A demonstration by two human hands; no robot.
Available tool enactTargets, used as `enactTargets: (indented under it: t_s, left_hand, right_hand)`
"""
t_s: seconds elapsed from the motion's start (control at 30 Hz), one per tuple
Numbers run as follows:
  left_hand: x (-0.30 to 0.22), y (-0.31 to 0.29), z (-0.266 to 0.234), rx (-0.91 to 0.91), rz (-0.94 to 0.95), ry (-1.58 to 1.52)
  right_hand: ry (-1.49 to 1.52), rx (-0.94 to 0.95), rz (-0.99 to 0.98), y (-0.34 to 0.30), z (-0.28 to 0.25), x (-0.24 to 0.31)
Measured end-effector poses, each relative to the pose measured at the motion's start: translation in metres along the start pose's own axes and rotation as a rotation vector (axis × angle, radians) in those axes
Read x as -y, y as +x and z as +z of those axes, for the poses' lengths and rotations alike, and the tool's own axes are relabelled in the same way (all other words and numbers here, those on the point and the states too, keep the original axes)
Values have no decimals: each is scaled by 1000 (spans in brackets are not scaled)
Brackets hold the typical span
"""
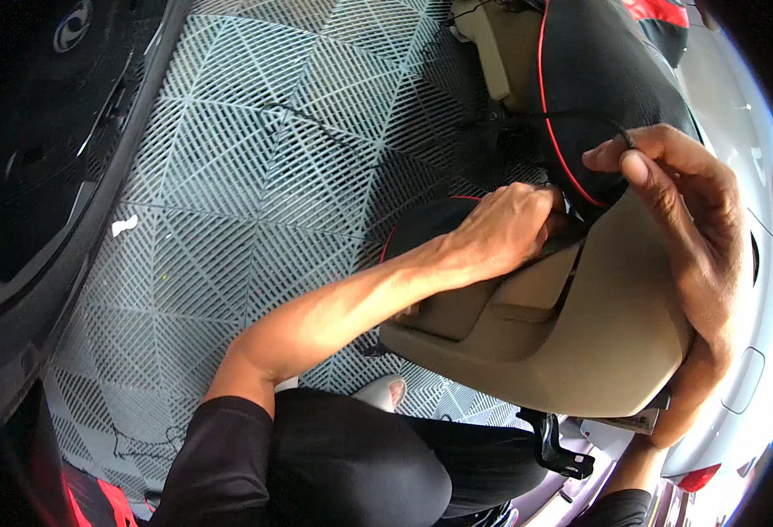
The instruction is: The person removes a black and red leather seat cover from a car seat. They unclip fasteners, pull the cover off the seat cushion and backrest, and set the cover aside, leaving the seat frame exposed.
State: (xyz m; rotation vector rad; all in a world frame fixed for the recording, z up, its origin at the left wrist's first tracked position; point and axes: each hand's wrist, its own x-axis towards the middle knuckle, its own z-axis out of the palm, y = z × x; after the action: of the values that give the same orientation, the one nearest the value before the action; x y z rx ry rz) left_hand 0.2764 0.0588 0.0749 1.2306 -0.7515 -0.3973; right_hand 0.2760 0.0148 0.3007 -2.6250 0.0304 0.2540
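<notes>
A car seat with a beige plastic shell (619, 325) and a black cover edged in red piping (619, 66) lies tilted in front of me. My left hand (514, 224) reaches across to the gap between cover and shell. Its fingers are curled there, and their tips are hidden. On the far right, my right hand (698, 202) comes up around the shell's outer side. Thumb and forefinger pinch a thin black cord (575, 114), which runs left over the black cover. A black metal bracket (555, 446) sticks out below the shell.
Grey grid floor tiles (228, 167) lie under everything. A black car (44, 193) stands along the left, a white car (755, 290) close on the right. Another beige seat part (492, 66) lies at the far side. A white scrap (125, 226) is on the floor. My knees are directly below the seat.
</notes>
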Motion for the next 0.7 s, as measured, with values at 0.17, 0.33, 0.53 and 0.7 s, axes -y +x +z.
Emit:
enactTargets:
  t_s: [0.17, 0.33, 0.53, 0.7]
  left_hand:
    - [8, 4, 11, -123, -13, -241]
    - [11, 6, 2, -87, 245, -241]
    - [9, -33, -33, -68, 295, -44]
    - [14, -44, -28, -259, 452, 173]
  right_hand:
    - [-16, -99, 39, -2, 9, 2]
    - [-260, -32, 18, 2, 5, 2]
    - [-568, 101, -3, 5, -5, 7]
    - [-121, -25, 35, 10, -3, -2]
